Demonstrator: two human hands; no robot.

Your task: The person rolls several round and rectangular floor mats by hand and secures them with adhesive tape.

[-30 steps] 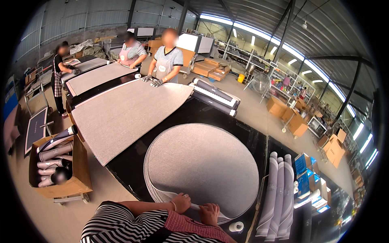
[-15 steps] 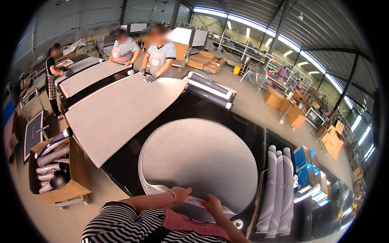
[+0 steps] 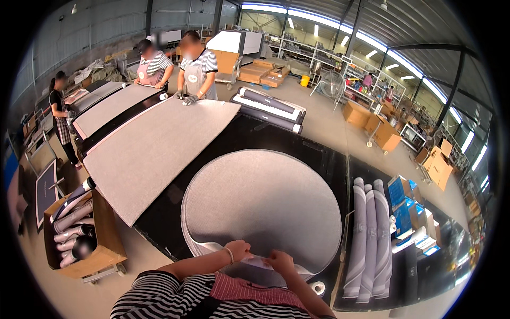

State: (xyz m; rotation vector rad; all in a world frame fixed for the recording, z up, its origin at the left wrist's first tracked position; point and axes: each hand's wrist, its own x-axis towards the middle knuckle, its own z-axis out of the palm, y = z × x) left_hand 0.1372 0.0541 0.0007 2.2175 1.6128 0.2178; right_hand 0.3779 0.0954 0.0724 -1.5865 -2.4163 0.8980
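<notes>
In front of me a stack of round grey mats (image 3: 265,196) lies on a black table. The near edge of the top mat is lifted and folded up, showing a pale underside along the curl. My left hand (image 3: 238,250), with a band at the wrist, is closed on that raised edge left of its middle. A short way to the right, my right hand (image 3: 280,261) pinches the same edge between bent fingers. Both hands are close to my body, over the near rim. A small white roll (image 3: 317,288) sits beside the stack, near my right forearm.
Right of the stack lie three grey rolled mats (image 3: 367,239) and blue-and-white boxes (image 3: 406,210). A large grey sheet (image 3: 159,149) covers the table's far left, where co-workers (image 3: 196,69) stand. A carton of rolls (image 3: 87,234) stands on a trolley at left.
My view has shifted slightly. My left hand's fingers, more stretched out before, are now curled in on the mat edge. My right hand keeps its pinch. The co-workers have shifted a little.
</notes>
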